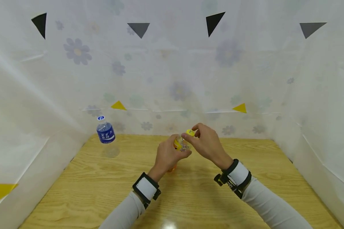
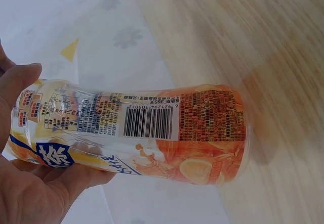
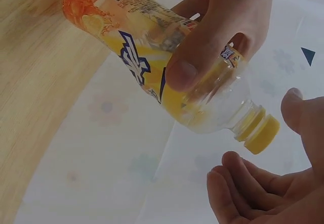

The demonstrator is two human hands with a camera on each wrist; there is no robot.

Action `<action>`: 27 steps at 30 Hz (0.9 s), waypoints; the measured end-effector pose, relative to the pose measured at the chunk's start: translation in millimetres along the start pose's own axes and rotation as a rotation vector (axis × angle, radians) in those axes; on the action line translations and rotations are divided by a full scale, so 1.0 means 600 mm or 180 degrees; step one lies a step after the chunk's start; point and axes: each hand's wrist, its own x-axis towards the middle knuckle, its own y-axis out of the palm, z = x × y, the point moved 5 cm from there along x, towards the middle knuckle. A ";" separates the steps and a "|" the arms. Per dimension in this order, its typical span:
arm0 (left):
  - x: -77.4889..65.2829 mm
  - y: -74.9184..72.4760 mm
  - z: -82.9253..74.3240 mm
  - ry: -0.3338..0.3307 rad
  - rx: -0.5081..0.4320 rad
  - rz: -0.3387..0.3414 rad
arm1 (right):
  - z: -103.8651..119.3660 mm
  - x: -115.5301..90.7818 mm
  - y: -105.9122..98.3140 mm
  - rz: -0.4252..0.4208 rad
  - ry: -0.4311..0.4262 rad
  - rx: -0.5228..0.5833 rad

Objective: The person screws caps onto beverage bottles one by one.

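My left hand (image 1: 167,153) grips a clear plastic drink bottle (image 3: 132,57) around its upper part, thumb on one side and fingers on the other. The bottle has an orange and yellow label with a barcode (image 2: 149,123), and it is tilted above the table. A yellow cap (image 3: 264,135) sits on its neck, with a yellow ring below it. Beside the cap is my right hand (image 1: 208,143), thumb and loosely bent fingers spread around it. The right wrist view shows a gap between those fingers and the cap. Inside, the bottle looks see-through near the neck.
A second bottle (image 1: 106,133) with a blue label and white cap stands at the back left of the wooden table (image 1: 83,197). Behind the table hangs a pale flowered sheet (image 1: 166,70) with black, grey and yellow triangles; similar sheeting encloses both sides.
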 end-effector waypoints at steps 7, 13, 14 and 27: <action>-0.002 0.000 0.000 -0.0003 -0.0020 0.0011 | 0.005 -0.005 -0.004 0.0010 -0.0191 0.0126; 0.000 0.000 0.001 0.0021 -0.0003 -0.0024 | 0.018 -0.009 -0.005 -0.0012 -0.0587 0.0261; 0.000 0.000 0.002 0.0025 -0.0001 -0.0026 | 0.019 -0.010 -0.005 -0.0007 -0.0605 0.0272; -0.001 -0.001 -0.002 0.0052 0.0001 0.0007 | 0.020 -0.011 0.002 -0.0159 -0.0703 0.0243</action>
